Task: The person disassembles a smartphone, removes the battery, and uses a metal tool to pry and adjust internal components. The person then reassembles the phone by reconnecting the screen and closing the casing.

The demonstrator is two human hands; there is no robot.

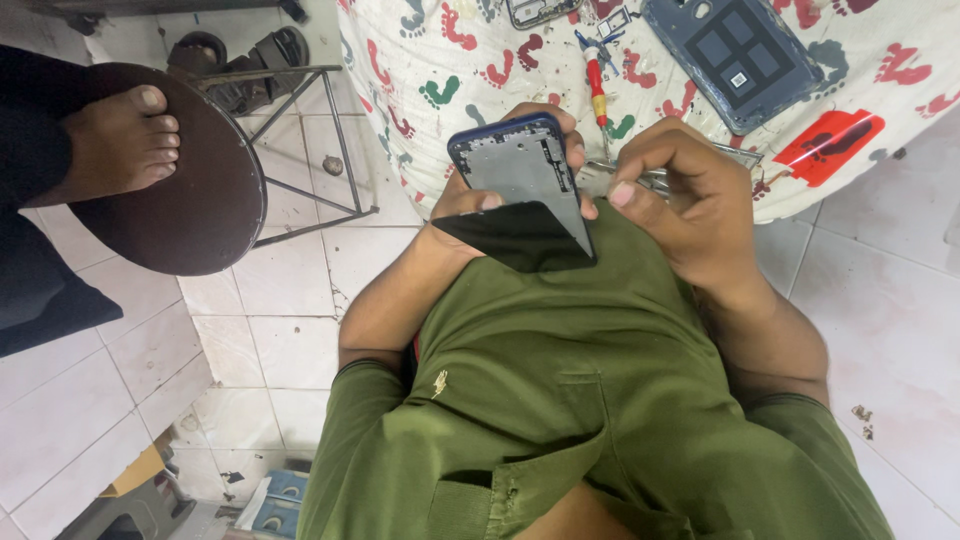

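Head view: left hand [470,200] is gripping a dark blue smartphone frame w/ bare grey inner plate [520,165], fingers closed round its edges – thumb on the near-left side, fingertips curling over the far top-right corner. The phone's long axis is running away from the body toward the bench, tilted slightly left at the far end; it's sitting over the lap, against the olive-green shirt [560,390]. A glossy black screen panel [520,238] is hanging off the phone's near end, angled away from the frame. Right hand [690,200] is lying just right of the phone, fingers curled in, thumb tip [622,193] pointing at the frame's right edge & nearly touching it; can't tell if it's pinching anything. Behind, on the footprint-patterned bench cloth [440,60]: a red-and-yellow-handled screwdriver [598,92] and a grey-blue phone back cover [735,55], both well apart from the right hand.
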